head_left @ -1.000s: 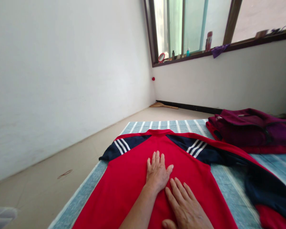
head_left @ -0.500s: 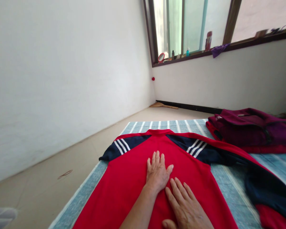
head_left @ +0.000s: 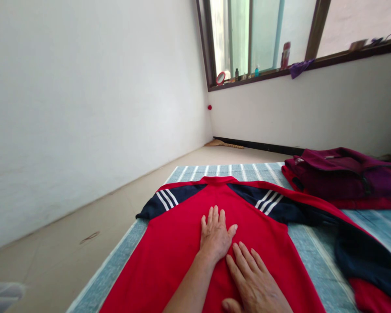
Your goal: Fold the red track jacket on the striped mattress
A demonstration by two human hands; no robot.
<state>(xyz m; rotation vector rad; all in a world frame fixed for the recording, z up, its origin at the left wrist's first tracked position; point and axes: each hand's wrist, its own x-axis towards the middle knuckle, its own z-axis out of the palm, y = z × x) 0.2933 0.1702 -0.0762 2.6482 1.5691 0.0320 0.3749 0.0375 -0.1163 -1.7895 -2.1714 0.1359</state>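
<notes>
A red jacket (head_left: 169, 256) with navy shoulders and white stripes lies spread flat, back up, on a blue striped mat (head_left: 316, 256). My left hand (head_left: 215, 237) rests palm down on the middle of the jacket, fingers stretched out flat. Just below and to the right of it, my right hand (head_left: 254, 282) also lies flat on the red cloth with its fingers apart. Neither hand holds anything. The jacket's right sleeve (head_left: 358, 252) trails away to the right across the mat.
A pile of folded maroon and red clothes (head_left: 342, 178) sits at the mat's far right. White walls stand left and ahead. A window sill (head_left: 280, 71) carries small bottles and a purple cloth. Bare beige floor (head_left: 84, 230) lies left of the mat.
</notes>
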